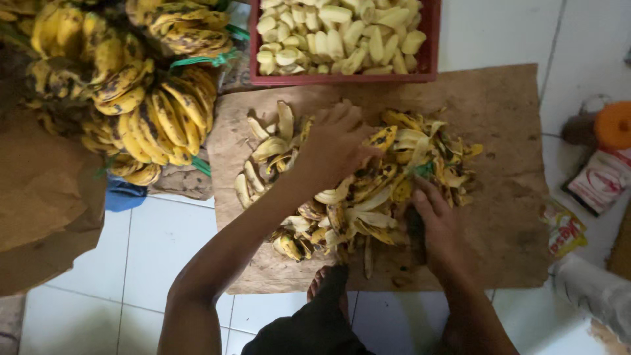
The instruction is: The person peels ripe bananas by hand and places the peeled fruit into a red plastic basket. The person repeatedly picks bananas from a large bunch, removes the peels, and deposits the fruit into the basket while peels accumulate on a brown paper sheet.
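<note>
Both hands lay flat and open on the banana peel pile [355,190], gripping nothing: left hand [332,148] on top, right hand [437,227] bracing its near edge.

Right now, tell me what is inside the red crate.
The red crate is filled with pale peeled bananas, heaped to its rim. Its floor is hidden beneath them, and its far end lies beyond the picture's top edge.

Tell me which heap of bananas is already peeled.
The pale, skinless bananas in the red crate at the top. The bunches on the left keep spotted yellow skins; the heap under both hands is empty peels.
</note>
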